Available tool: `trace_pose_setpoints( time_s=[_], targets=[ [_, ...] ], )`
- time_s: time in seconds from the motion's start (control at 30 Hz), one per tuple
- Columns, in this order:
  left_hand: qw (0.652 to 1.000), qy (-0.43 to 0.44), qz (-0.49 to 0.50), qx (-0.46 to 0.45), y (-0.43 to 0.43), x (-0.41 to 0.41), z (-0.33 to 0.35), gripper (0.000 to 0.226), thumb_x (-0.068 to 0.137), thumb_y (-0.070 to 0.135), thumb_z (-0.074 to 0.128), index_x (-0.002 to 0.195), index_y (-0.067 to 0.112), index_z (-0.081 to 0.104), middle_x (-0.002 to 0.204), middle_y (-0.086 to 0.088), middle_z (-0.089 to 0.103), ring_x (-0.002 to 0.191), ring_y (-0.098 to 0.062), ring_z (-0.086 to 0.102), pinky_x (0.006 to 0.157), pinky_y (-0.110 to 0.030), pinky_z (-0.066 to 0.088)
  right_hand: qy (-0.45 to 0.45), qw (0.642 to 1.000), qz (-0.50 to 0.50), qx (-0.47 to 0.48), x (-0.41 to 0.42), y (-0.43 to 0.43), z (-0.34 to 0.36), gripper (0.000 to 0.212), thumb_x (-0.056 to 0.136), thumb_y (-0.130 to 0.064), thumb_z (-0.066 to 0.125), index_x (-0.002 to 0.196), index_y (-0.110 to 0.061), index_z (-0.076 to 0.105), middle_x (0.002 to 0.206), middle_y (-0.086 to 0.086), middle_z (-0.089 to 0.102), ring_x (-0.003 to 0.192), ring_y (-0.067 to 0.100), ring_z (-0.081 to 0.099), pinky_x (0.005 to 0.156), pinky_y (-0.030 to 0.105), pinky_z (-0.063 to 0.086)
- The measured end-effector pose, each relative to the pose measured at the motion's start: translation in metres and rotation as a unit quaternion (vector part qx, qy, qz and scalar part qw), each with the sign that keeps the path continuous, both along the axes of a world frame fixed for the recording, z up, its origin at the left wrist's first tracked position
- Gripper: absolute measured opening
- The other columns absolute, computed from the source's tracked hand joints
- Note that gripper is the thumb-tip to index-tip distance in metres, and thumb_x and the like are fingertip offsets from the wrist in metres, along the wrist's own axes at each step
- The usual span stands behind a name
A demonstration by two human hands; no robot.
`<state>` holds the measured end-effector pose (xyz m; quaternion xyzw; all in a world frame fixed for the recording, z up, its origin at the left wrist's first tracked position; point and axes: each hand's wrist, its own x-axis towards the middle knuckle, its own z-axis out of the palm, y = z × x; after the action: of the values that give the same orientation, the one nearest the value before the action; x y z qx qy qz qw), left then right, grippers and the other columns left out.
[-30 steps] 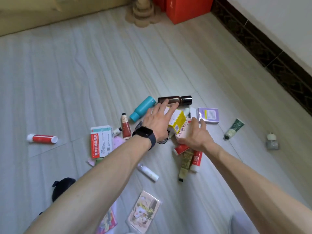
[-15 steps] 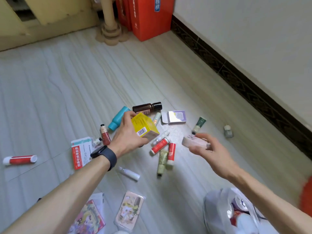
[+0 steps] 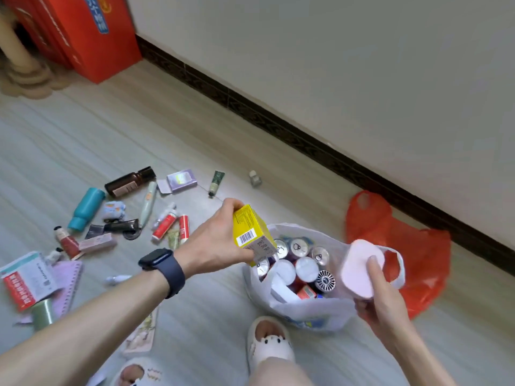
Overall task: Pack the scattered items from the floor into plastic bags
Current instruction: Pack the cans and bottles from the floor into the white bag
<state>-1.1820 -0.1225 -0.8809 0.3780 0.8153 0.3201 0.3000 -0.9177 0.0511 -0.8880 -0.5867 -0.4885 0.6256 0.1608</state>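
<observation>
My left hand [image 3: 217, 240] grips a yellow box [image 3: 250, 232] just above the left rim of an open white plastic bag [image 3: 303, 310]. The bag holds several cans and small items. My right hand [image 3: 381, 296] holds a pale pink box [image 3: 359, 268] over the bag's right side, near its handle. An orange plastic bag [image 3: 418, 254] lies flat behind it by the wall. Scattered items remain on the floor at left: a teal bottle [image 3: 86, 208], a brown bottle [image 3: 129, 181], red tubes [image 3: 170, 225], a purple box [image 3: 181, 178], a green tube [image 3: 216, 182].
Red cartons [image 3: 83, 34] stand at the back left beside a tan post [image 3: 19, 65]. The wall and dark skirting [image 3: 306, 143] run along the right. A red-and-white medicine box [image 3: 25, 280] and a pink notebook [image 3: 67, 285] lie at far left. My slippered feet [image 3: 269, 344] are by the bag.
Both hands lifted a box from the pile and carried it right to the white bag. The view swung right, bringing the bags into sight.
</observation>
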Motion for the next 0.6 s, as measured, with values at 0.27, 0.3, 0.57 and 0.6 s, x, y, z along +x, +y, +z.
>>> trace_pose_setpoints(
  time_s=[0.27,0.3,0.57,0.6],
  targets=[
    [0.998,0.04,0.022,0.033,0.068,0.074,-0.031,0.082,0.069,0.065,0.074,0.129,0.032,0.028,0.121,0.008,0.038,0.099,-0.02,0.055,0.078,-0.034,0.049,-0.279,0.816,0.424,0.277,0.005,0.047,-0.041,0.019,0.089,-0.049,0.064,0.088,-0.032,0.056,0.087,-0.013,0.066,0.08,0.01,0.062,0.068,0.032,0.045],
    [0.999,0.03,0.031,0.032,0.069,0.078,-0.037,0.082,0.069,0.064,0.074,0.129,0.032,0.029,0.121,0.008,0.038,0.101,-0.02,0.055,0.079,-0.035,0.049,-0.317,0.762,0.486,0.288,0.002,0.052,-0.046,0.02,0.088,-0.048,0.064,0.086,-0.032,0.052,0.089,-0.013,0.063,0.084,0.014,0.061,0.066,0.034,0.042],
    [1.0,0.017,0.008,-0.007,0.055,0.08,-0.054,0.09,0.057,0.073,0.067,0.13,0.033,0.034,0.116,0.009,0.054,0.105,-0.016,0.053,0.084,-0.035,0.047,-0.332,0.709,0.555,0.282,-0.005,0.056,-0.09,0.026,0.095,-0.03,0.052,0.12,-0.031,0.062,0.12,-0.005,0.067,0.112,0.021,0.061,0.083,0.034,0.048],
    [1.0,0.018,0.001,-0.012,0.056,0.079,-0.055,0.087,0.059,0.066,0.072,0.13,0.034,0.033,0.117,0.01,0.054,0.104,-0.017,0.055,0.083,-0.036,0.048,-0.299,0.768,0.492,0.28,-0.006,0.055,-0.089,0.022,0.097,-0.028,0.052,0.115,-0.03,0.064,0.114,-0.006,0.071,0.105,0.02,0.065,0.081,0.034,0.049]
  ],
)
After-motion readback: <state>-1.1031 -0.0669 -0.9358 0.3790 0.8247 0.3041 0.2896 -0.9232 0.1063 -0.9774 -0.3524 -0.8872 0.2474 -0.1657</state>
